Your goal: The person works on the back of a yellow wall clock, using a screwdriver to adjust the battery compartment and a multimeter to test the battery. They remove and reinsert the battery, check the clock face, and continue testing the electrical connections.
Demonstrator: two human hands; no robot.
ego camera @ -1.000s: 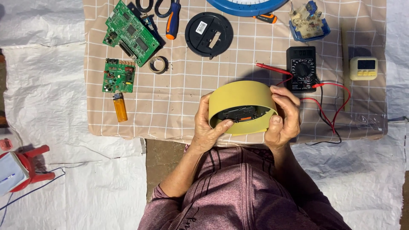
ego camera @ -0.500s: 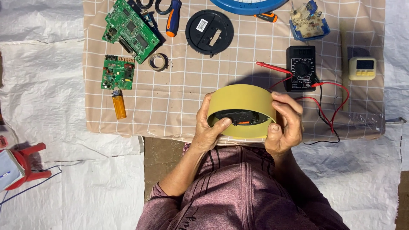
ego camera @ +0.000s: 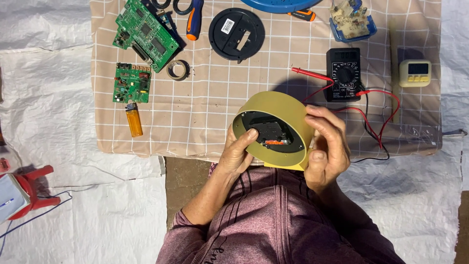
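Observation:
I hold a round yellow housing [ego camera: 286, 110] over the near edge of the checked cloth [ego camera: 220, 107], its open side tilted toward me. Inside sit black parts [ego camera: 266, 131] and a small orange piece. My left hand [ego camera: 238, 154] grips the housing's left rim, with the thumb reaching into the opening. The right rim is clasped by my right hand [ego camera: 328, 146], thumb along the lower edge.
On the cloth lie two green circuit boards [ego camera: 145, 33] [ego camera: 131, 83], an orange lighter [ego camera: 133, 120], a small ring [ego camera: 178, 69], a black round cover [ego camera: 236, 34], a screwdriver [ego camera: 194, 18], a black multimeter [ego camera: 344, 73] with red leads, and a small white timer [ego camera: 415, 73]. A red object [ego camera: 27, 193] stands at left.
I have tilted the yellow housing so its open side faces me more. My left thumb has moved into the opening.

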